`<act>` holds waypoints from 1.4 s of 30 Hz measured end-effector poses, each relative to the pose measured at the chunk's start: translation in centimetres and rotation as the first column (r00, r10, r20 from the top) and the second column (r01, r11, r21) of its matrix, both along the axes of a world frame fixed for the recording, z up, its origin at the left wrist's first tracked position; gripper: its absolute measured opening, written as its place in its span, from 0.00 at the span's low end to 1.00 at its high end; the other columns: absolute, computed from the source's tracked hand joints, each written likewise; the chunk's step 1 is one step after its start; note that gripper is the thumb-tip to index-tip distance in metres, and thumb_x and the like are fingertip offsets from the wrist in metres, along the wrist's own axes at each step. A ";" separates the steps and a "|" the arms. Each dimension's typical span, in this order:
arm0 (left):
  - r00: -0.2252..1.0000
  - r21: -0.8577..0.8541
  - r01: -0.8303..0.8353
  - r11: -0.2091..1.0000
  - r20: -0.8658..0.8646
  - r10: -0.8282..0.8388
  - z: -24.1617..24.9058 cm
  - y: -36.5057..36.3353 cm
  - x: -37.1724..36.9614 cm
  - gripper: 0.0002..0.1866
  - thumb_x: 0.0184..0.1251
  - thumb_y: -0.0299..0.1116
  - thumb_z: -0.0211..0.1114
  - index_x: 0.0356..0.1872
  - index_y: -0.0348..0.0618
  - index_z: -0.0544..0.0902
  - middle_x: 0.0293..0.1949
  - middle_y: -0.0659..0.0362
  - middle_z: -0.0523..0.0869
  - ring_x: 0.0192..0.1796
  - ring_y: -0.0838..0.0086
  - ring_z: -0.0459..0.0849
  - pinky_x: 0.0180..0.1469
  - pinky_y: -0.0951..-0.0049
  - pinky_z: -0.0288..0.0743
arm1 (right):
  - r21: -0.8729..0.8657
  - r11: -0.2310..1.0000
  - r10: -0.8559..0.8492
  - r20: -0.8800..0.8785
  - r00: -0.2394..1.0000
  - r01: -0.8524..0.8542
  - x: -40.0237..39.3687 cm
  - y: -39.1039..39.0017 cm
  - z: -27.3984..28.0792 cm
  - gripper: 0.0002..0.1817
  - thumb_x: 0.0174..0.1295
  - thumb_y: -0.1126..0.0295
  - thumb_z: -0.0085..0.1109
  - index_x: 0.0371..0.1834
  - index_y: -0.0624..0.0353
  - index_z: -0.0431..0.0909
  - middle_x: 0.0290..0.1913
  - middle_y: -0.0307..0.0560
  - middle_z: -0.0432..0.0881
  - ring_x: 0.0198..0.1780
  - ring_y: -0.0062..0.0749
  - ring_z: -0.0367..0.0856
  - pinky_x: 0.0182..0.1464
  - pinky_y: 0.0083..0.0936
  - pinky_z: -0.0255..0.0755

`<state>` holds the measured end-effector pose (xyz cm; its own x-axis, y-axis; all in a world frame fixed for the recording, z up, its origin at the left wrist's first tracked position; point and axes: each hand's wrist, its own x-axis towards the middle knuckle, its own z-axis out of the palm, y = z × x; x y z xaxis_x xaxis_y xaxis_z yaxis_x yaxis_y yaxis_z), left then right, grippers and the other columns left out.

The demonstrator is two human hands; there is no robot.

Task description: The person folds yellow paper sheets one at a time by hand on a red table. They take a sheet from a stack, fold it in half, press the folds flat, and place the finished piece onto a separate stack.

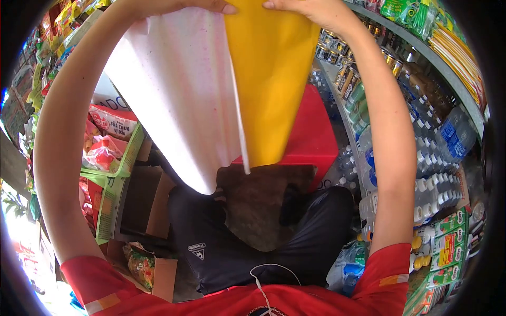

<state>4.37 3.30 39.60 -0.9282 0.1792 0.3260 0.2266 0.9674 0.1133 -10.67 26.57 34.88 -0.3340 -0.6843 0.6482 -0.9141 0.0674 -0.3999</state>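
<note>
Both hands are raised at the top edge of the view, partly cut off by it. My left hand (pixel 203 5) grips the upper edge of a large limp sheet, its thumb lying over the white face (pixel 179 79). Close by on the right, my right hand (pixel 303 9) pinches the same sheet at its yellow face (pixel 271 68). Faint pink stains run down the white part. The sheet hangs in curved folds, with its lower corners loose above my knees. Behind it stands a red table or stool (pixel 313 131), partly covered by the yellow part.
Shelves of bottles (pixel 437 189) and cans (pixel 348 76) line the right side. Green-and-white drink packs (pixel 448 247) lie lower right. At left are a green basket of snack packets (pixel 108 150) and an open cardboard box (pixel 158 205). My legs (pixel 253 242) are bent below.
</note>
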 end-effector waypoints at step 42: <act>0.938 -0.029 0.008 1.000 -0.346 -0.017 -3.8 -0.5 -3.4 0.18 0.68 0.40 0.63 0.45 0.32 0.85 0.41 0.38 0.89 0.48 0.44 0.88 0.51 0.50 0.80 | 0.031 0.963 -0.256 -0.221 0.941 0.269 1.1 0.3 -0.1 0.13 0.66 0.65 0.72 0.38 0.66 0.83 0.36 0.47 0.87 0.41 0.31 0.84 0.53 0.32 0.78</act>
<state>1.01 2.78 35.75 -0.7564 0.2030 0.6218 0.2591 0.9658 -0.0001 -9.55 26.84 34.77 -0.3659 -0.6305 0.6846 -0.9239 0.3344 -0.1859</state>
